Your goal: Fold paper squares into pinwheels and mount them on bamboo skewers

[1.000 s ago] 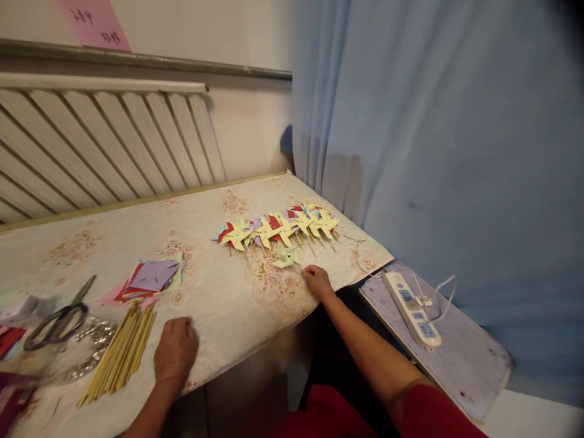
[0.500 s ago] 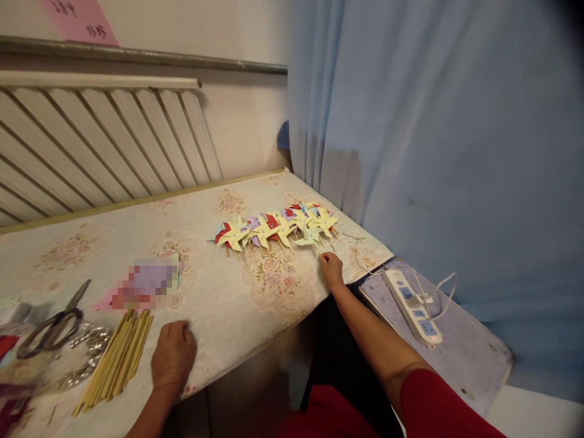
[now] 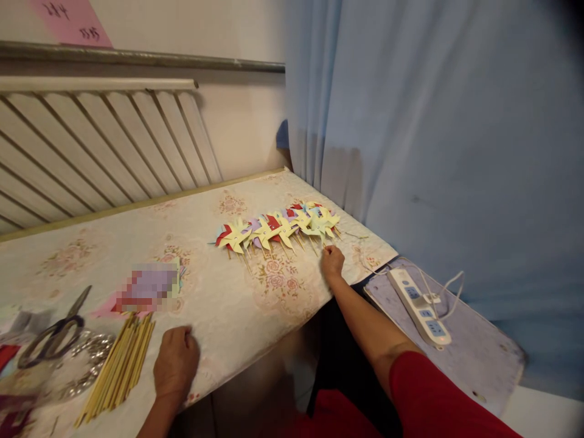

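A row of paper pinwheels (image 3: pixel 274 228) in yellow, red, purple and blue lies on the flowered tablecloth (image 3: pixel 219 304). My right hand (image 3: pixel 332 261) is at the row's right end, fingers pinched on the stick of a pale green pinwheel (image 3: pixel 314 224) that lies over the last ones. My left hand (image 3: pixel 176 364) rests near the table's front edge with its fingers curled under. Nothing shows in it. A bundle of yellow sticks (image 3: pixel 119 366) lies just to its left.
Scissors (image 3: pixel 52 333) and shiny metal bits (image 3: pixel 86 359) lie at the far left, with a stack of coloured paper squares (image 3: pixel 148 286) behind the sticks. A radiator (image 3: pixel 91 146) backs the table. A blue curtain (image 3: pixel 433 134) hangs at right above a power strip (image 3: pixel 420 298) on a board.
My right hand has carried the pale green pinwheel from in front of the row up and right to the row's right end. My left hand has stayed put.
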Demonstrator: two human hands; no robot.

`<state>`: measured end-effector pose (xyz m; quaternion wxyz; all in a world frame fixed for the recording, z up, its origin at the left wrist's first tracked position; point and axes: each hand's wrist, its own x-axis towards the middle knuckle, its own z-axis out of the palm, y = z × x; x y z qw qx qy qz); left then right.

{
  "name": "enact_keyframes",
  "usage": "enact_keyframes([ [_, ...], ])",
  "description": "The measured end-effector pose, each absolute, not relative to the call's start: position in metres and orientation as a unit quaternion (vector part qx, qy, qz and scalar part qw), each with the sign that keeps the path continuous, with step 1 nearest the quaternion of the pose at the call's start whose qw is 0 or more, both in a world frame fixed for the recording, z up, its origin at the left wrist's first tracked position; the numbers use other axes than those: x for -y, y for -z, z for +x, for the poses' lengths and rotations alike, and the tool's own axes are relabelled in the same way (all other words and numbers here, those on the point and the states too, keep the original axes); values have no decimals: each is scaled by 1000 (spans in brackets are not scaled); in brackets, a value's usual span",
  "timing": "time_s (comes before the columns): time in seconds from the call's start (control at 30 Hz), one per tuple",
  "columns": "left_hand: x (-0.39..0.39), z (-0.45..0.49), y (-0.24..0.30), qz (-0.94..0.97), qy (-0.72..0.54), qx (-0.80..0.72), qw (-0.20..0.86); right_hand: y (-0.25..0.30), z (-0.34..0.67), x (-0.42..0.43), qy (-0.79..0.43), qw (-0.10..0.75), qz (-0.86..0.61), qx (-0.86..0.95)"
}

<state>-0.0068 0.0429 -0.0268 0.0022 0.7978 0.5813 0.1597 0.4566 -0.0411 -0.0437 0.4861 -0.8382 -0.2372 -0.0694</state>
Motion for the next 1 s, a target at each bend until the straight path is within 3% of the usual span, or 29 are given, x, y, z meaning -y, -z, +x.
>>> enact_keyframes([
  [1.0, -40, -4, 23, 800, -165, -577, 1, 49, 464, 23, 86, 425, -877, 206],
])
